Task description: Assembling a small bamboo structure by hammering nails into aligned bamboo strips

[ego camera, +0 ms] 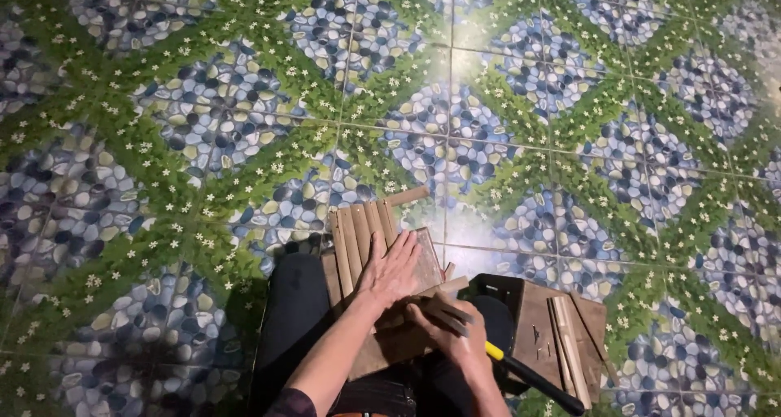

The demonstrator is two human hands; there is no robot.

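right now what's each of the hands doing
Left hand: open, flat on the wooden strips over the board.
Right hand: closed on a yellow-and-black-handled tool.

Flat brown wooden board (407, 303), resting tilted across the lap at about six o'clock of the view, long side running toward twelve. Row of pale split bamboo slats (358, 242) laid side by side along the board's eleven o'clock edge, ends jutting past it toward twelve, fanning slightly. One short slat (407, 196) lying crosswise just beyond their tips at one o'clock. Another thin strip (439, 289) slanting over the board's three o'clock side. Black-handled tool with a yellow collar (529, 375), pointing out toward four o'clock, blade end hidden.
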